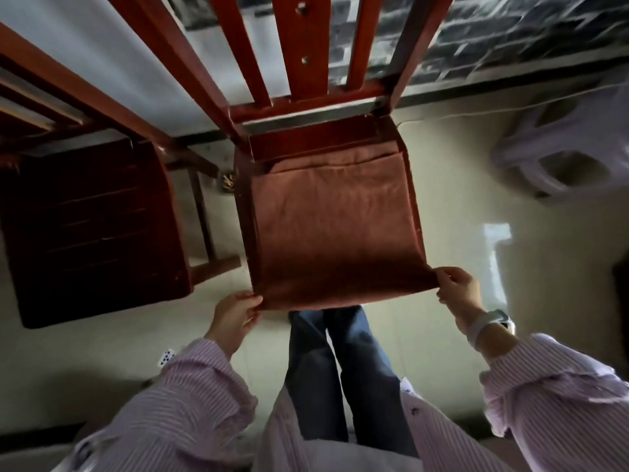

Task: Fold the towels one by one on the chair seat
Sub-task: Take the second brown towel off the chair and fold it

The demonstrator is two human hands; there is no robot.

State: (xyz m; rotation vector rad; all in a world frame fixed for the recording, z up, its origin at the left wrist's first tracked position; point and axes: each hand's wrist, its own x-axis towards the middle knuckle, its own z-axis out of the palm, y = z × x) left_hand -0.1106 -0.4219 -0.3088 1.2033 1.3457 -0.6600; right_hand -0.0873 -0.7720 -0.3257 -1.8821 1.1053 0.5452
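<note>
Towel (335,226), reddish-brown, one item: spread flat over the seat of the wooden chair (308,107), covering nearly all of it, with a fold or doubled edge along the side nearest the chair back. Near edge hangs just past the front of the seat. Whether further layers lie beneath cannot be told.

Left hand (235,316): pinches the towel's near left corner, in front of the chair; fingertips partly hidden behind the cloth.

Right hand (457,289): pinches the towel's near right corner, thumb on top; the two hands are held wide apart, one at each front corner of the seat. Pale wristband (486,323) on this wrist, its face blurred.

Sleeves, striped pink; blue trousers (343,369) showing below the chair's front edge, feet hidden.

Second chair (92,229), dark wood, to the left of the towel's chair, cut off by the picture's edge.

Playing card (166,356), on the floor left of and nearer than the chair, partly hidden by the left sleeve.

Pale plastic stool (571,158), right of the chair, blurred and cut off.
</note>
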